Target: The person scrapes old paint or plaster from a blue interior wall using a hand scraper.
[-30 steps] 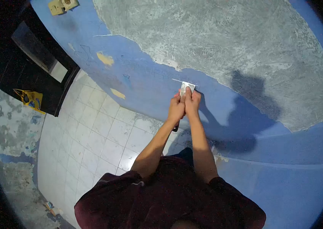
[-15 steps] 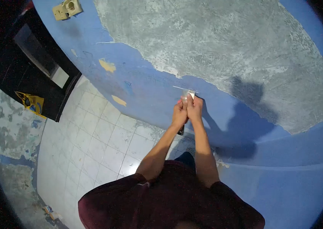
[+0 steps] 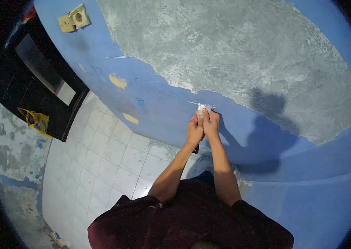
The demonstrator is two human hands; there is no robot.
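Observation:
Both my hands are closed around one scraper, a putty knife with a shiny metal blade (image 3: 204, 109). My left hand (image 3: 194, 131) wraps its grip, and my right hand (image 3: 211, 123) presses in beside it with the thumb up near the blade. The dark handle end (image 3: 196, 149) sticks out below the hands. The blade's edge is at the blue wall (image 3: 163, 103), by a thin pale scratch line, just under the ragged border of a bare grey plaster patch (image 3: 225, 50). Most of the handle is hidden by my fingers.
A cream socket box (image 3: 74, 18) sits on the wall at upper left. Yellowish spots (image 3: 118, 81) mark the paint. White floor tiles (image 3: 125, 168) run below, beside a dark door (image 3: 38, 79) with a yellow bag (image 3: 36, 121). Another peeling wall (image 3: 13, 145) stands at left.
The whole view has tipped slightly, so the wall and hands appear lower. Both hands keep their hold on the scraper, which stays by the same scratch line.

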